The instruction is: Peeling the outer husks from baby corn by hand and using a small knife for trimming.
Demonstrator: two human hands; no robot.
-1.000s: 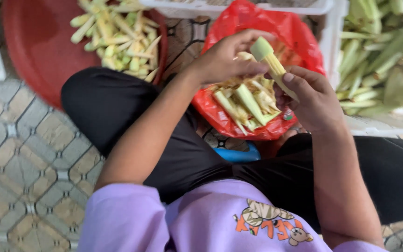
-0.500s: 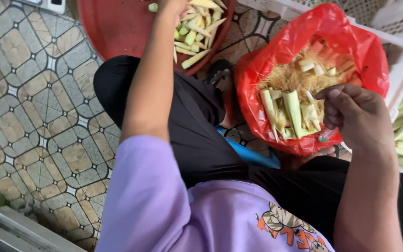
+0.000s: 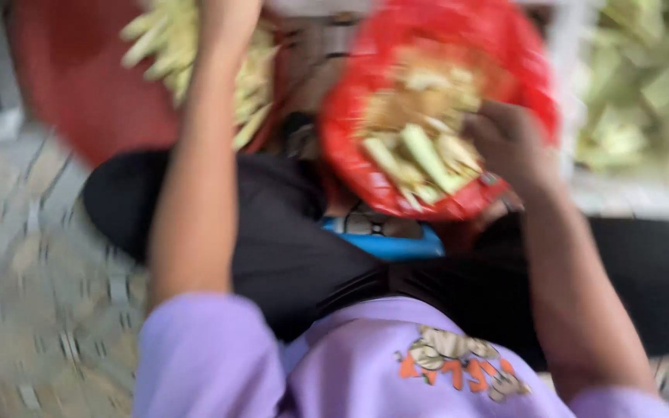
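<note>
The picture is blurred by motion. My left arm stretches forward over a red basin of pale peeled baby corn. My left hand lies on that pile at the top edge, its fingers cut off from view. My right hand rests with curled fingers at the right rim of a red plastic bag, which holds husks and green trimmings. Whether either hand holds anything is hidden by the blur.
A white crate with unhusked green corn stands at the right. My legs in black trousers are crossed below the bag, with a blue object between them. Patterned floor tiles lie at the left.
The corn piece held in both hands a second ago is gone. My left hand went out to the basin, and my right hand dropped to the bag. The view swung sideways and back.
</note>
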